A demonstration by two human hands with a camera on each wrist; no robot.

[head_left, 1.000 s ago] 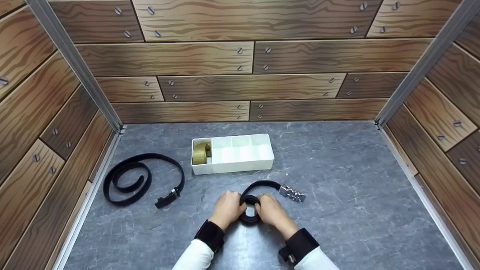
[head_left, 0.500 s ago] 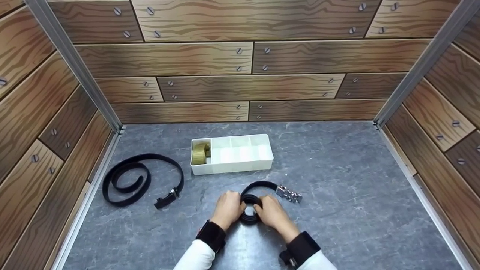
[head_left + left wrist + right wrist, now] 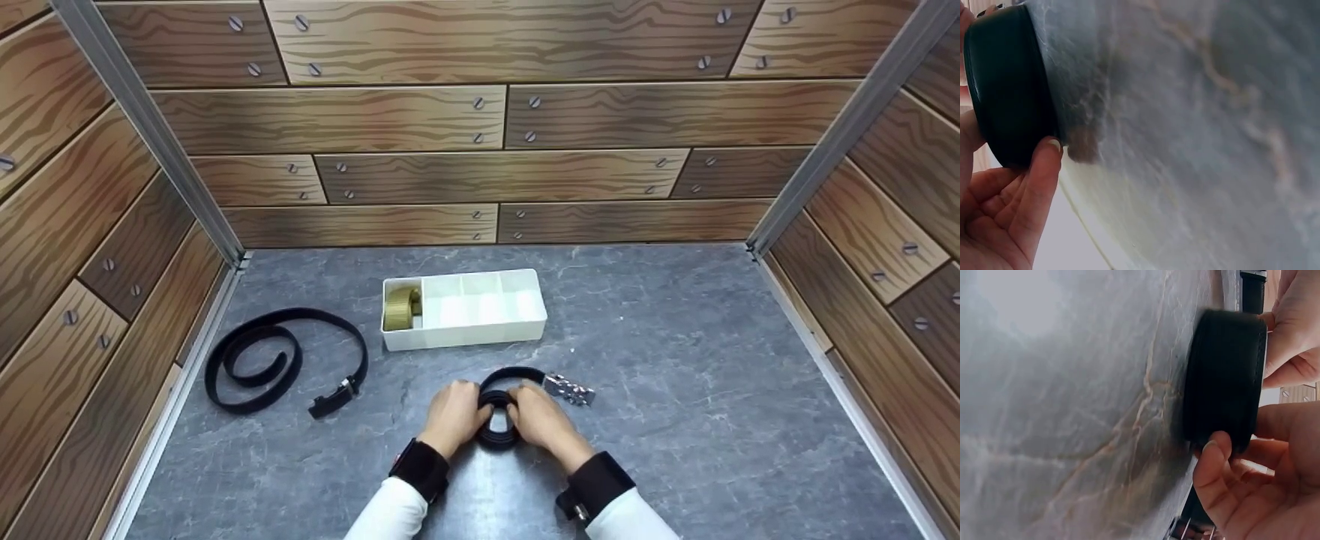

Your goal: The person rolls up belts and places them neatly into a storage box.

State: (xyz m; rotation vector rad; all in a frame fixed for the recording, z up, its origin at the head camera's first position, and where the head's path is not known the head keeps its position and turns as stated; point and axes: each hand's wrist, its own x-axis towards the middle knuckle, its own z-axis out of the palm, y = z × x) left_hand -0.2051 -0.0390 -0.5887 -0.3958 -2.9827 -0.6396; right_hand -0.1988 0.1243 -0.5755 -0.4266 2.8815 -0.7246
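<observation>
Grips the belt (image 3: 498, 444) in both hands, wound into a tight coil on the near side of the worktop (image 3: 712, 360), about midway across. Pinches one side of it with the left hand (image 3: 454, 411), thumb at the hollow, and the opposite side with the right hand (image 3: 544, 416), held much the same way. In the left wrist view, sets a fingertip at the edge of the dark winding; in the right wrist view, presses a fingertip to its outer face. Cannot tell whether touching the worktop or just clear of it (too little of the lower rim shows).

Trails a free length from the far side of the coil, arching round beyond the right hand to the buckle (image 3: 568, 389), silvery and lying just beside the knuckles. Differs from a second ago chiefly there: now closer to the coil, drawn leftward, with the free arch of strap shorter than before. Keeps both hands in nearly the same grip and place.

Leaves the other belt (image 3: 304, 313) unmoved over on the left, in a loose spiral with its clasp (image 3: 331, 401) toward the near side. Leaves the box (image 3: 487, 334) unmoved too, white and divided, beyond the coil, with a gold roll (image 3: 400, 309) in its leftmost compartment. Wears a black cuff (image 3: 420, 471) on each wrist, over white sleeves (image 3: 386, 511).
</observation>
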